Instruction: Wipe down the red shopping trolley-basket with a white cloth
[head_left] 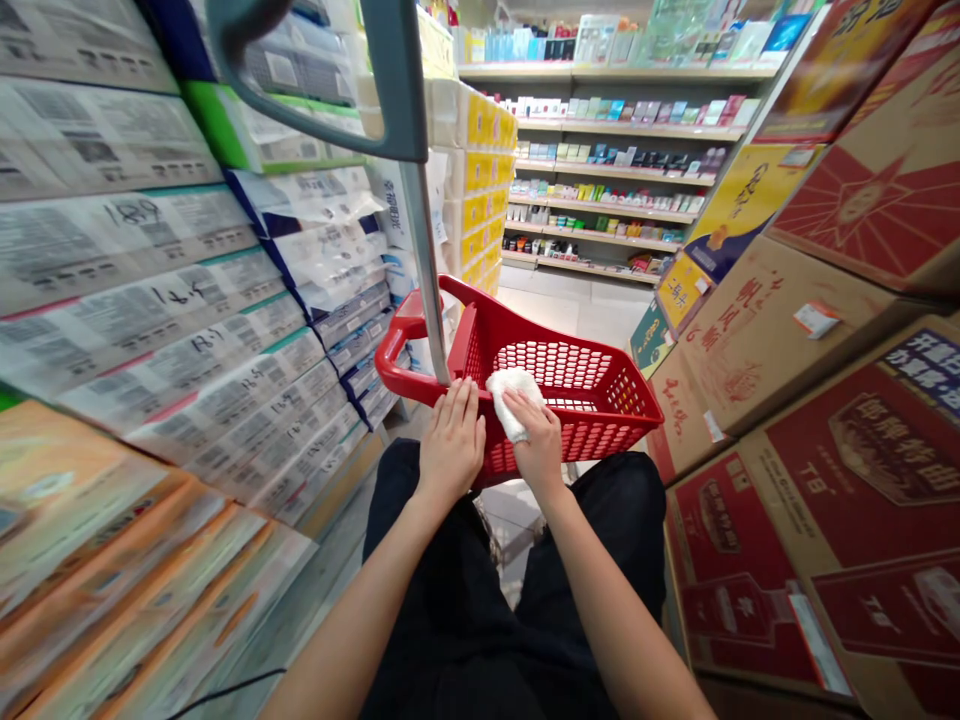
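A red plastic shopping basket (592, 440) with mesh walls stands in front of my knees, its long side toward me. My left hand (451, 440) lies on its near rim at the left end, fingers stretched out flat, close to the foot of the metal pole (426, 270). In my right hand (537, 440) is a folded white cloth (513, 388), pressed against the near rim with the fingers bent over it. The pole rises from the basket's left end to a grey handle (397, 90). Part of the cloth is hidden under my fingers.
Stacked packs with handwritten numbers (187, 320) line the left side, with orange packs (135, 560) below. Cardboard cartons (750, 340) rise close on the right. Shelves of small boxes (615, 128) stand across the far end, beyond the tiled floor (577, 300).
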